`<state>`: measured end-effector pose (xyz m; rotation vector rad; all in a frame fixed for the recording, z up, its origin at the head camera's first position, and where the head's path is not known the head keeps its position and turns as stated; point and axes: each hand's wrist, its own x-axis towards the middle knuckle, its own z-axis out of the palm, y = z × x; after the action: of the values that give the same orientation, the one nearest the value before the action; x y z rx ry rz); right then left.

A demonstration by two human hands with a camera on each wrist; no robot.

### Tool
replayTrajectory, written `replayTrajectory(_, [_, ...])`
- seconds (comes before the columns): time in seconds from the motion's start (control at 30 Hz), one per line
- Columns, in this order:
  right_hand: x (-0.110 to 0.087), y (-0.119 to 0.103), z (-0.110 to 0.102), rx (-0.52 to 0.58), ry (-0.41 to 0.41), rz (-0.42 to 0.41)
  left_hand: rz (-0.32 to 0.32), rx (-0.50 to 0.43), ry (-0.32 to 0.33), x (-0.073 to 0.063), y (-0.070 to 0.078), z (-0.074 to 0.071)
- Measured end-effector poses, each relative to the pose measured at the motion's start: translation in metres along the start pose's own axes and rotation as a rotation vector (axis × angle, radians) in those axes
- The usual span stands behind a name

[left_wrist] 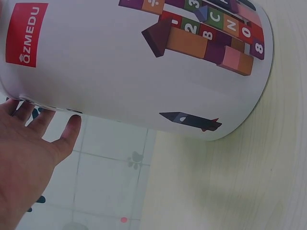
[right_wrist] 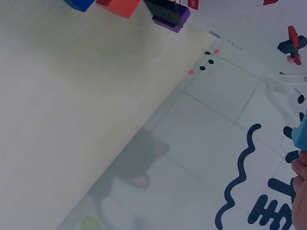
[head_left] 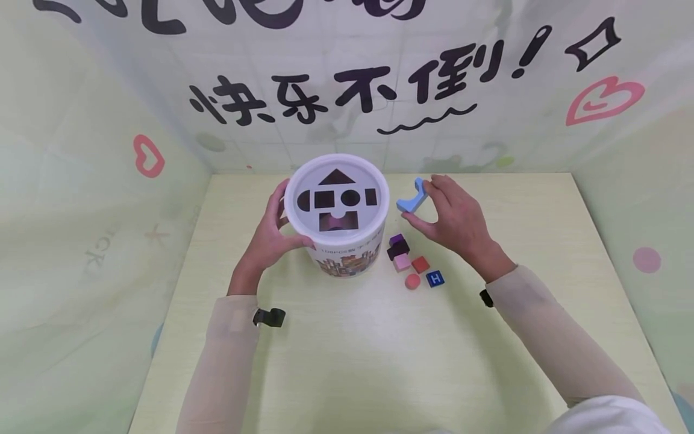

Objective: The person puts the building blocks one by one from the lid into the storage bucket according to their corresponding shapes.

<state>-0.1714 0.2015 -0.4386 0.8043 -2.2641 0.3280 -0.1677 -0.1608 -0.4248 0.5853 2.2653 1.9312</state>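
Observation:
A white bucket [head_left: 349, 262] with printed block pictures stands on the table, its lid [head_left: 362, 181] cut with several shaped holes. On the bucket's left side my left hand [head_left: 271, 235] grips it near the rim, thumb in front and fingers farther back; the left wrist view shows these fingers [left_wrist: 41, 122] against the white wall. Right of the lid, my right hand [head_left: 458, 220] pinches a light blue arch block [head_left: 416, 200] between thumb and fingers, apart from the bucket. Only an edge of that block [right_wrist: 301, 136] shows in the right wrist view.
Beside the bucket's right foot lie small blocks: purple [head_left: 396, 239], black [head_left: 399, 250], pink [head_left: 402, 261], red [head_left: 420, 264], a round coral one [head_left: 412, 281] and a blue one marked H [head_left: 435, 278]. A printed cloth [head_left: 336, 132] rises behind the table.

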Motion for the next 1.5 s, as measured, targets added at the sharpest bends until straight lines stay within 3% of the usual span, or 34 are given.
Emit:
replayTrajectory(0.77, [0.025, -0.024, -0.017, -0.011, 0.102, 0.012, 0.005, 0.000, -0.002, -0.001, -0.001, 0.000])
replayTrajectory(1.3, [0.038, -0.050, -0.009, 0.057, 0.113, -0.028, 0.010, 0.000, -0.004, 0.000, -0.002, -0.001])
replayTrajectory(1.5, [0.042, -0.063, -0.005, 0.057, 0.121, -0.005, 0.016, 0.000, -0.005, 0.000, -0.002, 0.000])
